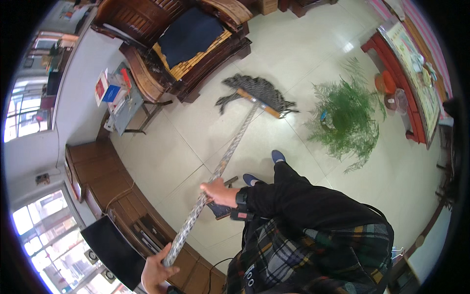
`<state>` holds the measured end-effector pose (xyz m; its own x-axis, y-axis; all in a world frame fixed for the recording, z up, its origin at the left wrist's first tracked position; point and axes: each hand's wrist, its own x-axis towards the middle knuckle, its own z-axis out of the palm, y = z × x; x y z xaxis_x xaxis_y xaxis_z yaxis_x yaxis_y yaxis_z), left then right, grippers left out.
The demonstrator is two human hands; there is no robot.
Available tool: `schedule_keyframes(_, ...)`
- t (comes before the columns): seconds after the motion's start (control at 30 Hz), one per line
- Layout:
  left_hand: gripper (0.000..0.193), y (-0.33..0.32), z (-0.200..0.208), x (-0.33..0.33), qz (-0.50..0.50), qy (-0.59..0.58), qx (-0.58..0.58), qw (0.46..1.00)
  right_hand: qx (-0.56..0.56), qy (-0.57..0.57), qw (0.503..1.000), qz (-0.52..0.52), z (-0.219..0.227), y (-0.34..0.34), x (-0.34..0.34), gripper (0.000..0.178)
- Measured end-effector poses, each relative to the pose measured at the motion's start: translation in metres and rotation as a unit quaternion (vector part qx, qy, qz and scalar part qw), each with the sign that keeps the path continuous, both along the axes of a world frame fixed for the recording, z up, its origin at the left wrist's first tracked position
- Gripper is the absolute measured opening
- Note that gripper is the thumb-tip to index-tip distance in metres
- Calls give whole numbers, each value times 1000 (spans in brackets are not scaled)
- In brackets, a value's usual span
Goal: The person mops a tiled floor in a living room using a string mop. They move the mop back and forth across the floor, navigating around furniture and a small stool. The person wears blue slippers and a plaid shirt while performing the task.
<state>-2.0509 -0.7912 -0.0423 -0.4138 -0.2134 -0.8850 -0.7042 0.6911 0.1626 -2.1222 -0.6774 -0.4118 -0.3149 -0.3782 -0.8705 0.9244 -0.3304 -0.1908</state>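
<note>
A mop with a long silvery patterned pole (227,156) slants from lower left up to the middle of the floor. Its dark grey stringy head (267,89) lies spread on the pale tiles, under an orange-yellow bar (259,103). My right hand (219,192) is wrapped round the pole about midway, with a black band on the wrist. Near the pole's top end, my left hand (159,268) grips it, thumb along the side. Below the right hand, a small dark object (220,210) on the floor is partly hidden.
A wooden armchair (142,73) with a dark cloth stands beyond the mop. Right of it spreads a leafy green plant (342,117), before a red-edged table (401,88). A small grey table (125,110) and brown cabinets (103,169) line the left. My blue shoes (278,156) are near the mop.
</note>
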Motion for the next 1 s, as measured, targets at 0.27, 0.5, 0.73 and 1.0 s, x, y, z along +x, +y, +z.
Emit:
schedule_keyframes(0.27, 76, 87, -157, -42, -119, 31, 51, 991, 153, 131, 979, 31, -121, 180, -67, 18)
schedule_keyframes(0.5, 71, 219, -284, -68, -141, 185, 141, 962, 327, 739, 522, 274, -170, 370, -145, 27)
schedule_keyframes(0.73, 65, 198, -270, -24, -154, 184, 67, 968, 319, 656, 493, 475, -179, 350, -130, 14)
schedule_keyframes(1.0, 67, 116, -207, 151, 2, 140, -6, 990, 351, 610, 361, 612, -185, 167, 10, 26)
